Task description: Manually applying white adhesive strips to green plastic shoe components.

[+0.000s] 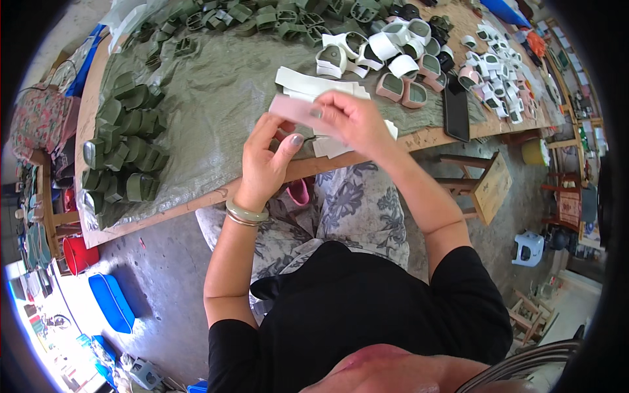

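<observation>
Above the table's near edge, my two hands hold a pale pink strip (pixel 288 109), slightly blurred. My left hand (pixel 265 157), with bangles at the wrist, has its fingers closed at the strip's lower edge. From above, my right hand (pixel 357 124) pinches its right part between thumb and fingers. A small dark piece (pixel 310 138) shows by my left thumb; its kind cannot be made out. Flat white strips (pixel 308 81) lie just beyond my hands, and more white pieces (pixel 331 148) lie partly hidden beneath my right hand.
Dark green shoe-strap-like bands stand in rows (pixel 134 141) at left and pile (pixel 288 19) along the far side. White and pink bands (pixel 396 56) sit to the right, beside a black phone (pixel 456 108). A wooden stool (pixel 493 187) stands right of the table; a blue tub (pixel 111 301) is at lower left.
</observation>
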The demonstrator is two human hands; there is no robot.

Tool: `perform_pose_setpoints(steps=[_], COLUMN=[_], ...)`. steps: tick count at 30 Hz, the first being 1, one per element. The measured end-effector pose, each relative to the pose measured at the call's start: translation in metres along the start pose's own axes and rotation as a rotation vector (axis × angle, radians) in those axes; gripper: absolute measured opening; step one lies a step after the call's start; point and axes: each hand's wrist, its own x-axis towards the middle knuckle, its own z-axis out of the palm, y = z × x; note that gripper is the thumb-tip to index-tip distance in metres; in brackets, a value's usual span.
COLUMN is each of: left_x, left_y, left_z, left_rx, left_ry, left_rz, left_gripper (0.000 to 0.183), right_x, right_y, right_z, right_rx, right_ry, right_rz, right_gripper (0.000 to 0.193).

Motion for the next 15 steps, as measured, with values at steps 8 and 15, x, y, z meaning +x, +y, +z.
perform_pose_setpoints(steps=[8,15], left_x=[0.014,0.108], left_y=[0.002,-0.037], left_z=[-0.024,-0.058], left_rx=[0.111,0.248], left_ry=[0.091,0.192], left_rz=[0.094,0.011], left_gripper=[0.011,0.016], right_x=[-0.02,-0.031], right_y=[0.011,0.023], right_z=[0.024,0.028], right_rx=[0.076,0.12], right_ry=[-0.339,-0.335], right_rz=[0.05,-0.264], right_gripper=[0.019,0.021])
